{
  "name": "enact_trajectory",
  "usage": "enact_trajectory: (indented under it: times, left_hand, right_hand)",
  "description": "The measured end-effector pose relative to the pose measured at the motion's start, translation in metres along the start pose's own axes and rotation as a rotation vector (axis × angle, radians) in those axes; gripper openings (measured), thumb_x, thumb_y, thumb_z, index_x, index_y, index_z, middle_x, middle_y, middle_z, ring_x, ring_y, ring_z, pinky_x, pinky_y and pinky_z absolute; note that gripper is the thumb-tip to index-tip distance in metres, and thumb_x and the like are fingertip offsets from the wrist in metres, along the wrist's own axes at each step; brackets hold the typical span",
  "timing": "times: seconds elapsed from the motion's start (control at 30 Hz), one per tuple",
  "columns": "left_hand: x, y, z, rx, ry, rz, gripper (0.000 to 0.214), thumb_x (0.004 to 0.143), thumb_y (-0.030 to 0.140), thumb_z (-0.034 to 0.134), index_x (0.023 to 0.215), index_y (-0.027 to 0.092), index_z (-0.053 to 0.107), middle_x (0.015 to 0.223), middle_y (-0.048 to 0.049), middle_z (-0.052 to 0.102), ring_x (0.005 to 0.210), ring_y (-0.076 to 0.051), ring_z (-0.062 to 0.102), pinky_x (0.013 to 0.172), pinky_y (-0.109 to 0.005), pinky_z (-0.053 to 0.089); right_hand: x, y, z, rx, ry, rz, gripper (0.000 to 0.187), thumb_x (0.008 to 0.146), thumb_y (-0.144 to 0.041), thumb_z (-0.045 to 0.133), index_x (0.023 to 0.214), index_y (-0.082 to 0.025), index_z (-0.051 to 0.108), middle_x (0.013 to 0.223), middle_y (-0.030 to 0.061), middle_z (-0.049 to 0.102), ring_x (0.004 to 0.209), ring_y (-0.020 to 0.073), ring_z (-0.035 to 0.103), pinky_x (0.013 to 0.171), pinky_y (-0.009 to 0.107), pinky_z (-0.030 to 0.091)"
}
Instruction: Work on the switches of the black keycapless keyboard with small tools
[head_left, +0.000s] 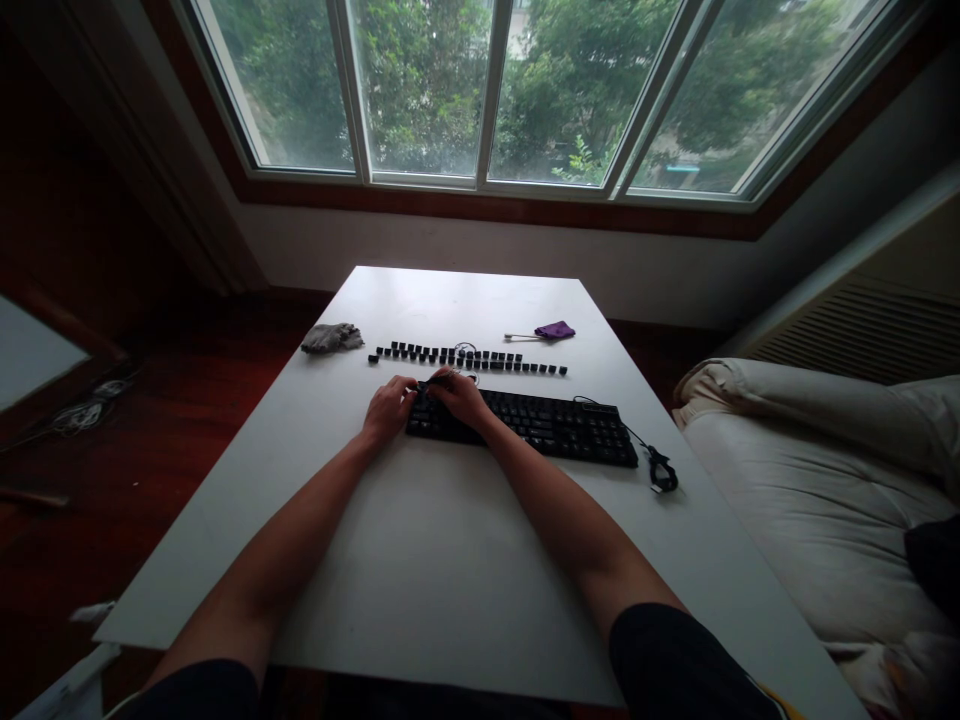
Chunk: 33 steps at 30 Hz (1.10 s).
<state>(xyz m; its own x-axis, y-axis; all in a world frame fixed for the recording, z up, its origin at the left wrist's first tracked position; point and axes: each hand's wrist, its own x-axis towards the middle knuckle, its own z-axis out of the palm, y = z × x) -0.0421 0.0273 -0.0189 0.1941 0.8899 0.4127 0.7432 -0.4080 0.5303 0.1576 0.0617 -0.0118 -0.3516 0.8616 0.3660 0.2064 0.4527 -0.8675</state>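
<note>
A black keyboard (555, 425) lies across the white table, with many keys in place. At its far left corner my left hand (388, 408) is closed, thumb and fingertips pinched together. My right hand (459, 396) reaches over the keyboard's left part, its fingers curled and closed close to the left fingertips. Something small and dark shows between the two hands, too small to name. Beyond the hands, black keycaps (495, 365) stand in uneven rows on the table. A thin dark wire loop (465, 347) shows among them.
On the white table (442, 560) are a crumpled grey cloth (331, 338) at left, a purple cloth (555, 330) and a thin white stick (521, 337) at the back right. The bundled cable (661, 470) lies right of the keyboard. A pale sofa (795, 480) adjoins the right side.
</note>
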Motion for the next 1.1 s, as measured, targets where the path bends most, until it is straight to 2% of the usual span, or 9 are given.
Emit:
enact_trajectory:
  times: [0.3,0.43,0.53,0.67,0.9,1.1]
  left_hand:
    - [0.0001,0.0020,0.0049,0.134,-0.028,-0.030,0.025,0.095,0.023,0.045,0.116,0.023,0.060,0.111,-0.0094,0.067,0.099,-0.025,0.064,0.089,-0.038,0.046]
    - [-0.0009,0.0032,0.0043,0.194,-0.056,-0.060,0.027,0.095,0.020,0.044,0.118,0.024,0.059,0.098,-0.0080,0.070,0.092,-0.025,0.065,0.085,-0.036,0.045]
    - [-0.0016,0.0018,0.0038,0.190,-0.068,-0.086,0.027,0.097,0.025,0.043,0.118,0.025,0.059,0.090,-0.0063,0.071,0.085,-0.024,0.066,0.081,-0.034,0.045]
    - [-0.0016,-0.0002,0.0025,0.159,-0.041,-0.110,0.027,0.099,0.029,0.041,0.121,0.025,0.057,0.097,-0.0076,0.071,0.086,-0.025,0.066,0.077,-0.034,0.045]
    - [-0.0029,0.0005,0.0018,0.105,-0.054,-0.053,0.031,0.097,0.023,0.042,0.123,0.029,0.056,0.109,-0.0054,0.070,0.092,-0.023,0.065,0.079,-0.033,0.045]
    - [-0.0010,-0.0012,0.0011,0.010,-0.061,-0.106,0.029,0.096,0.024,0.044,0.121,0.029,0.058,0.108,-0.0050,0.069,0.092,-0.023,0.065,0.081,-0.035,0.048]
  right_hand:
    - [-0.0002,-0.0042,-0.0007,-0.167,-0.068,-0.027,0.015,0.084,-0.033,0.064,0.094,-0.022,0.067,0.074,-0.0017,0.069,0.065,0.0154,0.058,0.064,0.025,0.043]
    - [-0.0015,-0.0041,0.0002,-0.162,-0.069,-0.037,0.013,0.085,-0.032,0.062,0.094,-0.022,0.066,0.074,-0.0024,0.070,0.064,0.0147,0.057,0.064,0.025,0.043]
    - [-0.0021,-0.0036,0.0003,-0.141,-0.065,-0.044,0.013,0.085,-0.032,0.063,0.094,-0.022,0.066,0.073,-0.0024,0.070,0.063,0.0148,0.058,0.064,0.025,0.043]
    - [-0.0016,-0.0038,0.0004,-0.101,-0.071,-0.062,0.014,0.085,-0.034,0.064,0.093,-0.022,0.066,0.077,-0.0010,0.071,0.066,0.0155,0.061,0.065,0.026,0.045]
    - [-0.0004,-0.0023,-0.0001,-0.085,-0.059,-0.009,0.012,0.084,-0.032,0.065,0.092,-0.023,0.065,0.077,-0.0013,0.072,0.071,0.0168,0.065,0.070,0.027,0.048]
    - [-0.0001,-0.0005,0.0012,-0.048,-0.053,0.015,0.013,0.083,-0.033,0.066,0.092,-0.023,0.064,0.078,-0.0015,0.073,0.072,0.0170,0.067,0.071,0.028,0.050]
